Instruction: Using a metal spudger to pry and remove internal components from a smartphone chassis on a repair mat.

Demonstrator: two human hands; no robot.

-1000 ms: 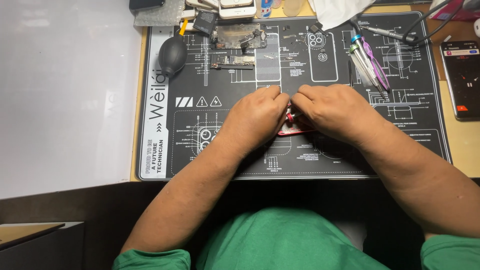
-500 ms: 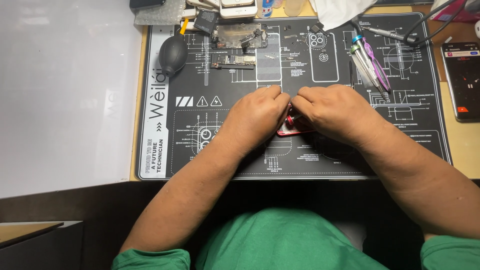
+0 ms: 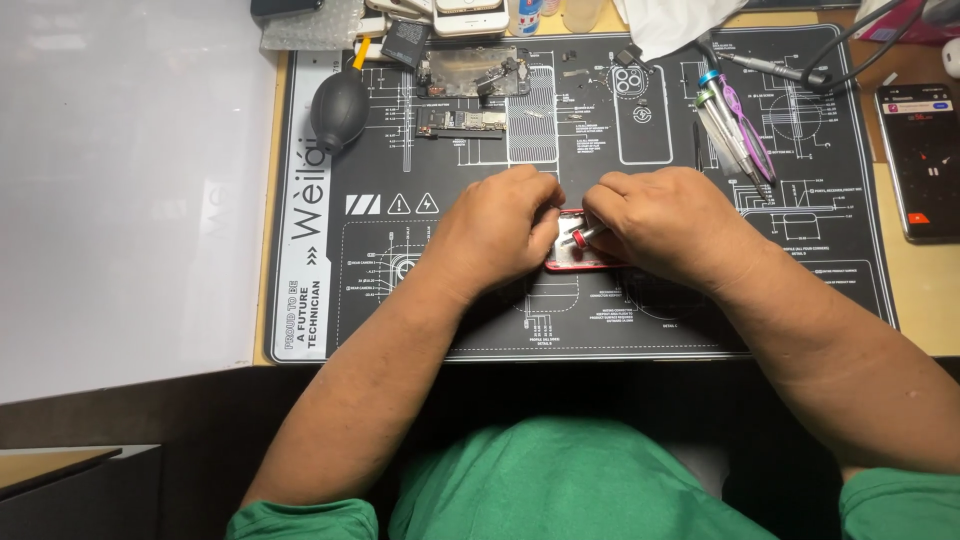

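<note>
Both hands meet mid-mat: left hand [image 3: 497,232] curls onto the red phone frame [image 3: 578,262], right hand [image 3: 660,222] pinches a screwdriver [image 3: 583,236] (tip hidden). Black blower [image 3: 340,108] and spare screwdrivers [image 3: 733,132] lie well apart.

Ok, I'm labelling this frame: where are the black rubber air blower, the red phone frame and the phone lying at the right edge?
black rubber air blower [image 3: 340,108], head view, bulb middle.
red phone frame [image 3: 580,263], head view, lower edge.
phone [image 3: 921,160], head view, screen middle.
</note>
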